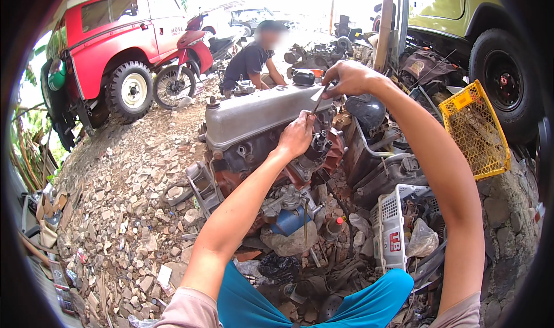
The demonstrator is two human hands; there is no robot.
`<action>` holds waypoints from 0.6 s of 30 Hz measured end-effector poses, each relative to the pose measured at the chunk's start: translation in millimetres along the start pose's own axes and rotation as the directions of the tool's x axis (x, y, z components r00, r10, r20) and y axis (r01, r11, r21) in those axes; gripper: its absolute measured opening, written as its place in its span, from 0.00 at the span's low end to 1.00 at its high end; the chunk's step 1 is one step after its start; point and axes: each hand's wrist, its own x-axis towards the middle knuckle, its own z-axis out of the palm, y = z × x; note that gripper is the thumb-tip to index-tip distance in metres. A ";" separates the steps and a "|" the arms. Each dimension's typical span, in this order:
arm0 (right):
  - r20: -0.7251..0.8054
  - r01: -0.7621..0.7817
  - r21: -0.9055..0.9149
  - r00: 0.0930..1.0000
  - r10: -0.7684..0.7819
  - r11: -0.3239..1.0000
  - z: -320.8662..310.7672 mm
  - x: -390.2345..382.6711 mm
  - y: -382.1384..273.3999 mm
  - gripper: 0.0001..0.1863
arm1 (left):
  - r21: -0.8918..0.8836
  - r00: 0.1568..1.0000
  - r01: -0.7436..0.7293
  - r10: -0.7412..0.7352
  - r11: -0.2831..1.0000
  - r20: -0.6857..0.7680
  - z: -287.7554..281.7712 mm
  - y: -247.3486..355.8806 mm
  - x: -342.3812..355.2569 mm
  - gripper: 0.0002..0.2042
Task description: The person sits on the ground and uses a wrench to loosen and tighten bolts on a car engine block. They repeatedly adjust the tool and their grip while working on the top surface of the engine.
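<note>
An engine with a long silver top cover [251,120] and a dark block stands in front of me, a little right of centre. Over the cover's right end, my left hand [297,135] is closed around the lower part of a thin metal rod [314,107]. My right hand [346,80], higher up, grips the rod's upper end, where a small pale piece shows; its exact shape is unclear. A dark distributor-like part [317,146] and rusty housing lie below my hands. Behind the cover is a black cylindrical part [303,76].
A person [245,68] crouches behind the engine. A red vehicle [104,34] and motorbike [179,80] stand back left, a yellow-green vehicle [438,10] back right. Yellow [447,106] and white [391,259] crates, metal parts and a blue container [285,221] lie around me on stony ground [115,224].
</note>
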 end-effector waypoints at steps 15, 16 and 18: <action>-0.107 0.235 0.040 0.967 -0.230 0.971 19.4 13.2 16.7 0.28 | 0.010 1.000 -0.028 0.029 1.000 -0.013 1.5 -3.8 1.0 0.20; -0.113 0.187 0.036 0.977 -0.182 0.982 19.4 12.9 16.5 0.27 | 0.013 0.999 -0.034 0.035 0.999 -0.019 2.5 -5.4 1.8 0.20; -0.202 0.032 0.053 0.979 -0.021 0.998 19.6 1.2 -4.4 0.24 | -0.016 0.999 -0.026 0.026 1.000 -0.041 -1.6 -11.2 1.6 0.20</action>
